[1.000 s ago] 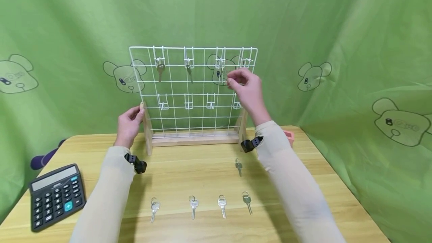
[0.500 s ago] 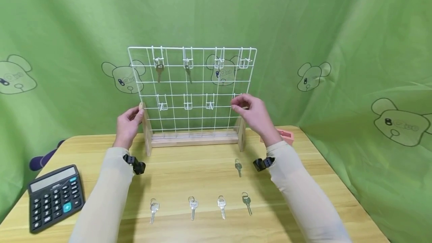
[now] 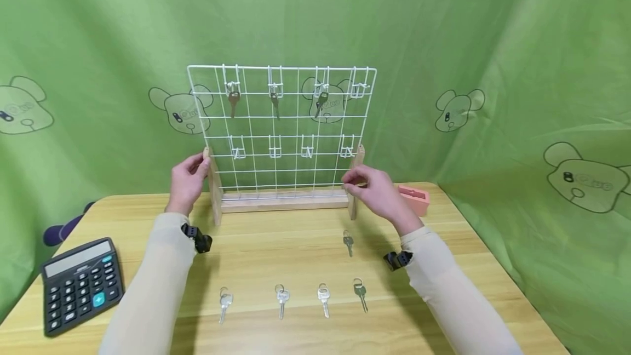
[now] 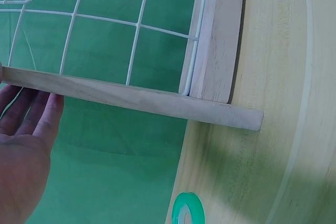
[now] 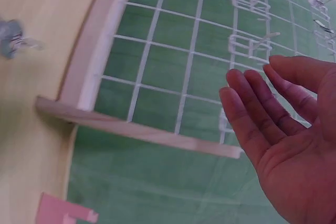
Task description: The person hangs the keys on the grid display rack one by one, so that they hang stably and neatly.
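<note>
A white wire grid rack stands upright on a wooden base. My left hand pinches the top of its left wooden post, thumb in front and fingers behind. Three keys hang from the upper hooks: a brownish key, a middle key and a dark key. The upper right hook and the lower row bear no key. My right hand, fingers loosely bent and holding nothing, is by the right wooden post. A single key lies on the table below it.
Several more keys, among them a silver key, lie in a row nearer the front. A black calculator sits at the left, a pink box at the back right. A turquoise ring-shaped thing shows near the table edge. Green curtain surrounds the table.
My right hand has come down from the third upper hook to beside the right post. The dark key now hangs plainly on that hook. The left hand keeps its place.
</note>
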A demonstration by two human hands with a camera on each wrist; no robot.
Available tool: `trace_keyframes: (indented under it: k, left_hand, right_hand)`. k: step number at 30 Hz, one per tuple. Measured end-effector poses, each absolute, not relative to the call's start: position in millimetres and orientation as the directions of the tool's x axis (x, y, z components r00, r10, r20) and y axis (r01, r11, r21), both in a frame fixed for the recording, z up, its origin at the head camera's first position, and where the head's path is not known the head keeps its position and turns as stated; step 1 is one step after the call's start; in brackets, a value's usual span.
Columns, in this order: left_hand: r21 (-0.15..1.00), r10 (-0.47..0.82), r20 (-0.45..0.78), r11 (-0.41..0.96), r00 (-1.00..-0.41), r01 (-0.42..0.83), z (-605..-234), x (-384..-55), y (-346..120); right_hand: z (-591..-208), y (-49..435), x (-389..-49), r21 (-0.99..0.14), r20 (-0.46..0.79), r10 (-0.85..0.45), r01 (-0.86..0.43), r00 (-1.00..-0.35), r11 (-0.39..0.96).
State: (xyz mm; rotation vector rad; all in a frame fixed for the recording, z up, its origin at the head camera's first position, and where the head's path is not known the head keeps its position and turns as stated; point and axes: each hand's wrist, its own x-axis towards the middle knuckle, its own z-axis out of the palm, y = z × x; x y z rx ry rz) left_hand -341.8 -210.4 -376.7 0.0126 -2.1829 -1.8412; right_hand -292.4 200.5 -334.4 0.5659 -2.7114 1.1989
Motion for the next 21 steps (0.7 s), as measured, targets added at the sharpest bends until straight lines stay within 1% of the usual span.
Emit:
trace_keyframes:
  k: [7,12,18,21]
  left_hand:
    - [0.97,-0.193,0.203,0.176,-0.96,0.17,-378.4,-343.3,-210.5]
    - [0.972,-0.19,0.191,0.172,-0.963,0.159,-377.5,-342.1,-210.9]
    - [0.973,-0.201,0.187,0.174,-0.962,0.153,-375.6,-340.7,-209.9]
    - [0.972,-0.2,0.186,0.18,-0.962,0.151,-374.9,-340.2,-208.9]
  right_hand:
    - [-359.7,212.1,-287.6,-0.674,0.215,-0.299,-0.363,-0.93,0.644]
    - [-379.1,218.1,-285.0,-0.684,0.188,-0.303,-0.346,-0.934,0.643]
    - [-396.9,219.8,-280.2,-0.707,0.125,-0.313,-0.306,-0.941,0.637]
    - [-405.7,219.7,-277.7,-0.699,0.101,-0.313,-0.292,-0.944,0.653]
